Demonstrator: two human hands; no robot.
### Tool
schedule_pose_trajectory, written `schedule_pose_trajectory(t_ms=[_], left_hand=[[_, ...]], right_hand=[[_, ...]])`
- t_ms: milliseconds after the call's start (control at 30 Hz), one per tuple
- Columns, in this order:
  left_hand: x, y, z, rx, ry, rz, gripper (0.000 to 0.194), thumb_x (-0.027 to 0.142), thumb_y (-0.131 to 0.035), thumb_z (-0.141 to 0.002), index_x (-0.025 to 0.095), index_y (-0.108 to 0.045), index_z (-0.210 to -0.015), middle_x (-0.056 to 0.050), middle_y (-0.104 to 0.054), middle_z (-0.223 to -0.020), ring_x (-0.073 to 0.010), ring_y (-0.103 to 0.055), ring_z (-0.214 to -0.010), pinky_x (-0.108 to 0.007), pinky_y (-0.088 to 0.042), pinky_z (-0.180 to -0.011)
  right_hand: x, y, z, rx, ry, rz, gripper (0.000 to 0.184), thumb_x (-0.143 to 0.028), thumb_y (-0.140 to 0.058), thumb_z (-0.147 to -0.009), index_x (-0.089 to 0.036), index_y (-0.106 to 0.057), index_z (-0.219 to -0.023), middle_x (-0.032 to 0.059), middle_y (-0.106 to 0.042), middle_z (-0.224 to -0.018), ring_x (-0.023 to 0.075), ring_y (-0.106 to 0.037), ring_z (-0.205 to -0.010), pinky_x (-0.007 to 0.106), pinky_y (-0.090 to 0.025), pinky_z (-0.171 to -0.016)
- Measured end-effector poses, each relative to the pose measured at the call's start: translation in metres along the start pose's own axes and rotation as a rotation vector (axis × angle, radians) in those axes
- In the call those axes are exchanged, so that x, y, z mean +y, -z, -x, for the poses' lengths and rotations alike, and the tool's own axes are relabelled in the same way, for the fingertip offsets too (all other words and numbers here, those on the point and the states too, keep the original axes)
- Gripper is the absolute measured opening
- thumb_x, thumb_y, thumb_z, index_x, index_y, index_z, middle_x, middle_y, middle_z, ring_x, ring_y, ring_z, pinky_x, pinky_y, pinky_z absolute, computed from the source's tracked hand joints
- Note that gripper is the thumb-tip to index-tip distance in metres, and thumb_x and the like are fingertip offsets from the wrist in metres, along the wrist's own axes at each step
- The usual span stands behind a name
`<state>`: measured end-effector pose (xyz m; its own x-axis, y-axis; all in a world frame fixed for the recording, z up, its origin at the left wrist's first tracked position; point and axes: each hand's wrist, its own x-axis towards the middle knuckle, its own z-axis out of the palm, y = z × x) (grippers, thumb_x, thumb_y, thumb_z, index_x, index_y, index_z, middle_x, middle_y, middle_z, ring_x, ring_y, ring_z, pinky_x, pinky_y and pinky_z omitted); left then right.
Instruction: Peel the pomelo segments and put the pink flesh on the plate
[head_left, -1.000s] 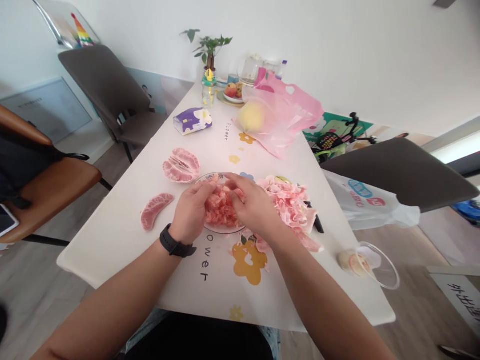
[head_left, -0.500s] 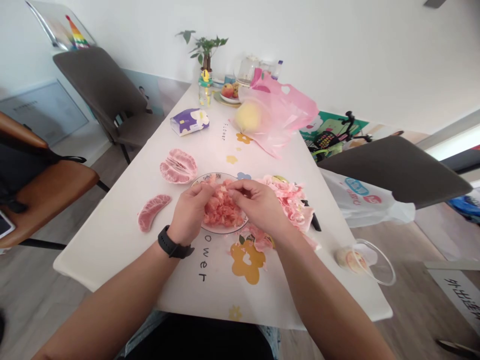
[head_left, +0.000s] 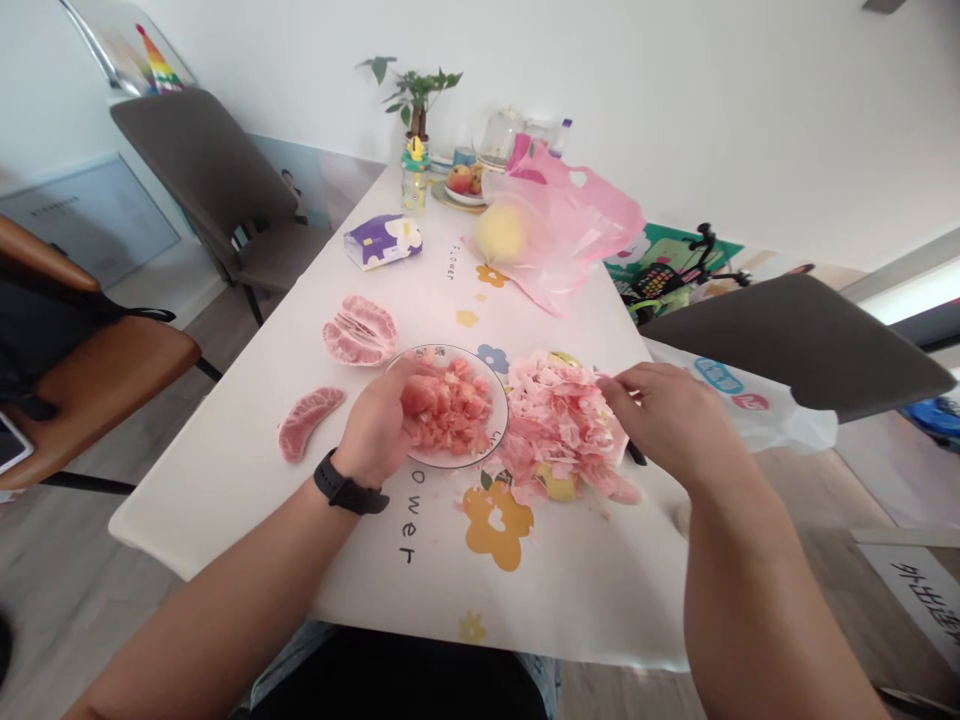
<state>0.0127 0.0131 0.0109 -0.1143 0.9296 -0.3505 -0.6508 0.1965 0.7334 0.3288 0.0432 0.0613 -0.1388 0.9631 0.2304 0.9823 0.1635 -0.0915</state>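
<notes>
Left hand (head_left: 373,425) is curled, fingers pressed down onto pomelo pulp (head_left: 454,412) heaped in a round plate (head_left: 501,420) near the middle of the table (head_left: 577,590). Right hand (head_left: 667,415) pinches its fingertips together over the right side of a pink membrane pile (head_left: 559,425); the pinched item is too small to identify. Peeled pomelo segments (head_left: 360,330) lie toward the table's left edge.

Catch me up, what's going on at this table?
A person is working with pomelo at a white table. Their left hand rests on pink pomelo flesh on a round plate. Their right hand is just past a pile of stripped membrane. A cluster of segments and a single segment lie left of the plate.
</notes>
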Motion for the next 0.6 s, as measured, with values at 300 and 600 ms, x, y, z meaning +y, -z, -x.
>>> schedule_pose_trajectory(t_ms=[300, 600], left_hand=[[0.010, -0.008, 0.007, -0.131, 0.166, 0.201, 0.017, 0.026, -0.071, -0.084, 0.017, -0.064, -0.072, 0.001, -0.058, -0.063, -0.0114, -0.053, -0.055, -0.023, -0.044, -0.049], [0.005, -0.007, 0.008, -0.137, -0.008, 0.171, 0.010, 0.018, -0.060, -0.082, 0.017, -0.070, -0.079, -0.003, -0.068, -0.082, -0.0145, -0.063, -0.073, -0.025, -0.055, -0.067]], right_hand=[[-0.001, -0.018, 0.005, 0.135, -0.012, 0.093, 0.041, -0.037, -0.050, -0.101, -0.021, -0.081, -0.079, 0.0154, -0.075, -0.077, 0.0349, -0.070, -0.090, 0.049, -0.052, -0.086], [-0.013, -0.007, 0.003, 0.070, -0.207, 0.142, 0.040, -0.040, -0.049, -0.101, -0.019, -0.079, -0.087, 0.0152, -0.070, -0.074, 0.0354, -0.070, -0.082, 0.045, -0.049, -0.076]])
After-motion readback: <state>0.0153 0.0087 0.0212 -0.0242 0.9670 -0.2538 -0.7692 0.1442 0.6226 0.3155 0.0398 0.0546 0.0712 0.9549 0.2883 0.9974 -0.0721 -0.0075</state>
